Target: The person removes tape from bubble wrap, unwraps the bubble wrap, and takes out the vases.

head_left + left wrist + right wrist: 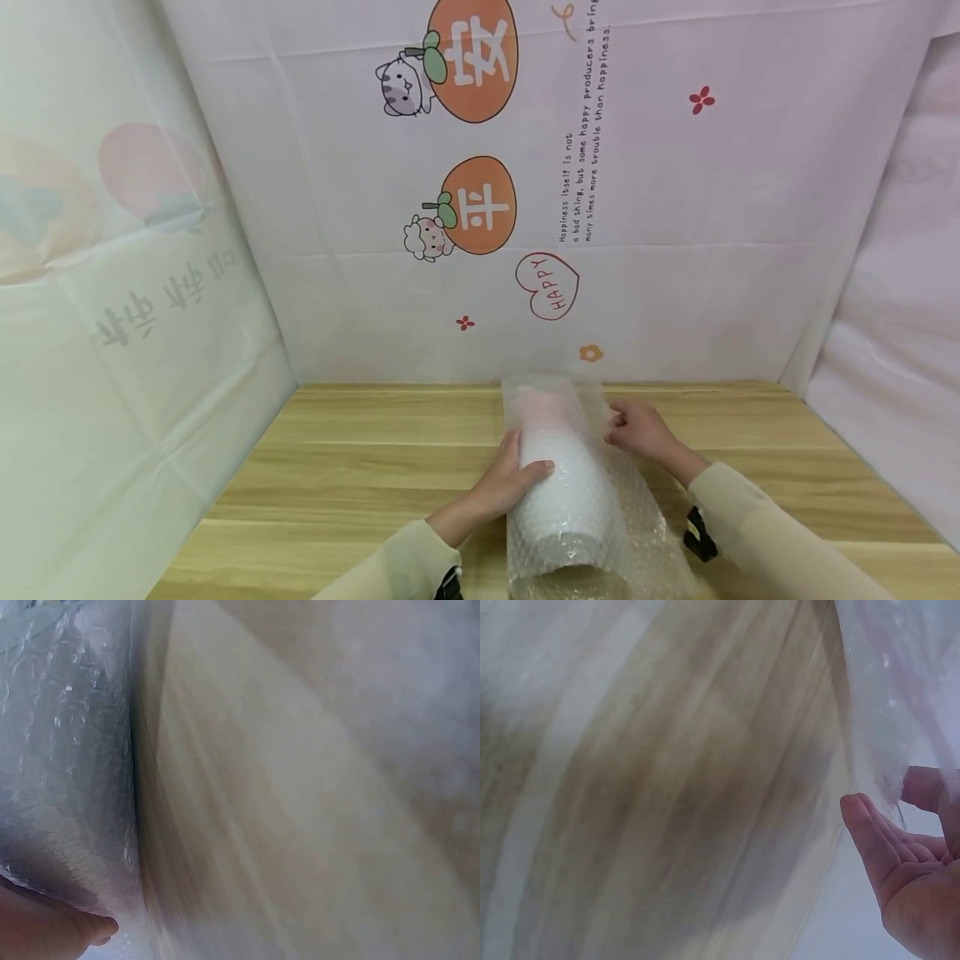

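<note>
Bubble-wrapped roll (562,483) lying on wooden table (337,475), centre-right, just before the backdrop (675,208). Long axis running 12 to 6 o'clock, far end toward the backdrop, near end open toward the person. Left hand (504,487) at 9 o'clock side of roll, fingers curled over the top, thumb across the wrap, gripping it. Right hand (643,432) at 2 o'clock side, fingers loosely spread, fingertips (859,814) touching the loose bubble wrap sheet (645,533); wrist views blurred.
</note>
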Action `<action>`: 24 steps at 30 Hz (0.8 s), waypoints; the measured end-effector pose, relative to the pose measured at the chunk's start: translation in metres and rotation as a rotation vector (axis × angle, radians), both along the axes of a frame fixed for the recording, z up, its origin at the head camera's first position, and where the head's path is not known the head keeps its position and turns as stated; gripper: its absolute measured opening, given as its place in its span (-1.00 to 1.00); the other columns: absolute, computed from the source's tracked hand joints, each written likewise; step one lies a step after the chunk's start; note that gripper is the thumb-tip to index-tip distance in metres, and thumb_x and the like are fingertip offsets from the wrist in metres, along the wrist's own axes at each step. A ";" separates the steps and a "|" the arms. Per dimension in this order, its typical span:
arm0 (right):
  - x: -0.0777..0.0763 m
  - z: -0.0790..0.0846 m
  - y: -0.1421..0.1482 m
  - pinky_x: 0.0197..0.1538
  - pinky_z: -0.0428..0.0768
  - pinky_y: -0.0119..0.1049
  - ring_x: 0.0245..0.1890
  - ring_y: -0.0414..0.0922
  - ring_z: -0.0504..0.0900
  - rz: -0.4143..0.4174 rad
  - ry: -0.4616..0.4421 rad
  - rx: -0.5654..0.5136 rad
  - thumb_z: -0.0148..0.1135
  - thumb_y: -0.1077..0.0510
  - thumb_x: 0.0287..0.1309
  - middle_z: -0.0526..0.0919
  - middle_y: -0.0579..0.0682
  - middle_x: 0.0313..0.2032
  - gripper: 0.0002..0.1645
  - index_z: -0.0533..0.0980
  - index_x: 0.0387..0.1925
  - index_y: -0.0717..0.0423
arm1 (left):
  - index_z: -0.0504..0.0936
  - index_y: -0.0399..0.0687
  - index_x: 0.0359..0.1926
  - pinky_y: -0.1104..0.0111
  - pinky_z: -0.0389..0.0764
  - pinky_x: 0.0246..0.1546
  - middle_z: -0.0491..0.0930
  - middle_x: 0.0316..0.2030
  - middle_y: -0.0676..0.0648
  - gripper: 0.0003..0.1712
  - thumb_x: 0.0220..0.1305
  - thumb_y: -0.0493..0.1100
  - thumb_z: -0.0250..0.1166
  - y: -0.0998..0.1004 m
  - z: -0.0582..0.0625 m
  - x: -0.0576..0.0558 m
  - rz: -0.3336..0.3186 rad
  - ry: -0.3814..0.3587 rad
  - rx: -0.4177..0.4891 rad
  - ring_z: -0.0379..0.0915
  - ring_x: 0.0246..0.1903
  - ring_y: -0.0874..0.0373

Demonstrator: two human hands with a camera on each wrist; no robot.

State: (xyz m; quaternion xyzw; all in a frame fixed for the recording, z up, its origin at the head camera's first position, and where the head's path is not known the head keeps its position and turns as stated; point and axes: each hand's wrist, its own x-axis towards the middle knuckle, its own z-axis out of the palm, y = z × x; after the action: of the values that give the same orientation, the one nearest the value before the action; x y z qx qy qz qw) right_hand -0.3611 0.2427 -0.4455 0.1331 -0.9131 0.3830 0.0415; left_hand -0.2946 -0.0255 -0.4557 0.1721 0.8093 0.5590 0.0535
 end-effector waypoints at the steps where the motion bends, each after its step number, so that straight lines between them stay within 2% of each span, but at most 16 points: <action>1: 0.000 0.000 0.001 -0.34 0.62 -0.21 -0.39 -0.07 0.64 -0.005 0.010 0.012 0.36 0.39 -0.03 0.67 0.22 -0.29 -0.21 0.24 0.19 0.70 | -0.16 -0.46 0.46 -0.05 -0.14 0.38 -0.21 0.46 -0.42 0.11 0.24 0.17 0.18 0.000 0.000 0.000 0.000 -0.001 0.001 -0.30 0.44 -0.24; 7: 0.000 -0.003 0.005 -0.16 0.63 -0.04 -0.15 0.21 0.63 -0.017 0.043 0.067 0.43 0.37 -0.08 0.64 0.35 -0.22 -0.20 0.27 0.14 0.72 | -0.16 -0.45 0.47 -0.06 -0.14 0.37 -0.20 0.46 -0.42 0.11 0.24 0.17 0.18 0.000 0.001 0.000 0.001 0.000 -0.001 -0.29 0.44 -0.24; 13: 0.001 -0.008 0.009 -0.05 0.59 0.06 -0.03 0.35 0.56 -0.015 0.062 0.083 0.39 0.38 -0.05 0.46 0.56 0.05 -0.21 0.27 0.17 0.69 | -0.16 -0.46 0.46 -0.06 -0.14 0.37 -0.21 0.46 -0.43 0.11 0.24 0.16 0.18 0.000 0.003 0.001 -0.003 -0.002 0.001 -0.30 0.44 -0.25; 19: 0.004 -0.013 0.010 0.08 0.46 0.19 0.04 0.38 0.50 -0.025 0.130 0.167 0.40 0.34 -0.08 0.50 0.52 0.02 -0.24 0.34 0.16 0.61 | -0.16 -0.47 0.46 -0.05 -0.13 0.38 -0.21 0.45 -0.43 0.09 0.24 0.12 0.19 0.000 0.004 0.003 -0.006 0.002 0.012 -0.29 0.44 -0.24; 24: 0.008 -0.015 0.010 0.09 0.44 0.21 0.01 0.36 0.52 -0.006 0.154 0.183 0.41 0.35 -0.11 0.56 0.45 -0.03 -0.24 0.35 0.17 0.53 | -0.15 -0.47 0.46 -0.06 -0.12 0.37 -0.21 0.46 -0.43 0.09 0.23 0.12 0.19 0.000 0.005 0.004 -0.005 0.001 0.009 -0.29 0.44 -0.24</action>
State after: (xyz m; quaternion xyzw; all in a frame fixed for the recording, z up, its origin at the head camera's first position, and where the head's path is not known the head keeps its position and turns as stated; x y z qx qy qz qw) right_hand -0.3533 0.2524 -0.4602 0.1624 -0.9388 0.2868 0.1002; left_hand -0.2910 -0.0252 -0.4503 0.1744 0.8065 0.5623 0.0538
